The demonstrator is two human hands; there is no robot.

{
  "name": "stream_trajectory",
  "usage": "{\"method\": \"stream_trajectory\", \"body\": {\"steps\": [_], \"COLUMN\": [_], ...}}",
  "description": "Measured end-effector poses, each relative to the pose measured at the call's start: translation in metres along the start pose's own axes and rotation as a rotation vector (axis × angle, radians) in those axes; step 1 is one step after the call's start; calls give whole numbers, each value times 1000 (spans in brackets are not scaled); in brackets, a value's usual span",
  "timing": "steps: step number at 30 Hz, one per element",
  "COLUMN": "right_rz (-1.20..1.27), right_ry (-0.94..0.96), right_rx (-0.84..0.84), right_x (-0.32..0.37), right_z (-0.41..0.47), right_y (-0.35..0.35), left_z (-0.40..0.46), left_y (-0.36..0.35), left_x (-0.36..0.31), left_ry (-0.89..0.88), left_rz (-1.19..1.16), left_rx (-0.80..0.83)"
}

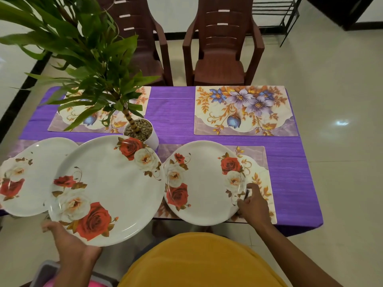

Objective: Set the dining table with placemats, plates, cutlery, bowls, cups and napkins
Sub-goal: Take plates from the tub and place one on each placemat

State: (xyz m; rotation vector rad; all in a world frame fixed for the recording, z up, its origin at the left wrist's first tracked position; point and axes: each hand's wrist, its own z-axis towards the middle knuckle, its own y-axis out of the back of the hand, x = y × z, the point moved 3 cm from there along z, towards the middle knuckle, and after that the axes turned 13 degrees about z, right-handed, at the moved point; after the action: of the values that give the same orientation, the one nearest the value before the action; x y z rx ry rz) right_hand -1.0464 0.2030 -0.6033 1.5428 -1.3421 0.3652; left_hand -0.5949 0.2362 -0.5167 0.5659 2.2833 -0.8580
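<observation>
Three white plates with red and cream roses are near me. My left hand (68, 243) grips the near rim of the largest plate (112, 187), held above the table's near edge. Behind it a second plate (35, 172) lies at the near left. A third plate (205, 181) rests on the near right floral placemat (263, 175), and my right hand (251, 201) pinches its right rim. Two more floral placemats lie bare at the far right (244, 110) and the far left (99, 112), the left one partly hidden by leaves.
A potted plant in a white pot (143, 129) stands mid-table on the purple tablecloth (172, 112), its leaves spreading over the far left. Two brown plastic chairs (223, 44) stand beyond the far edge. A pink and grey container (51, 276) sits by my left side.
</observation>
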Motion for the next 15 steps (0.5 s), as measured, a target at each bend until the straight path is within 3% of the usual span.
{"method": "stream_trajectory", "body": {"steps": [3,15], "right_rz": [25,120], "right_ry": [-4,-16], "right_rx": [-4,-68], "right_x": [-1,1], "right_z": [0,-9], "right_y": [0,4], "left_z": [5,-20], "left_y": [5,-15], "left_x": [7,14], "left_ry": [73,-1], "left_rz": [36,157], "left_rx": [-31,-111]}}
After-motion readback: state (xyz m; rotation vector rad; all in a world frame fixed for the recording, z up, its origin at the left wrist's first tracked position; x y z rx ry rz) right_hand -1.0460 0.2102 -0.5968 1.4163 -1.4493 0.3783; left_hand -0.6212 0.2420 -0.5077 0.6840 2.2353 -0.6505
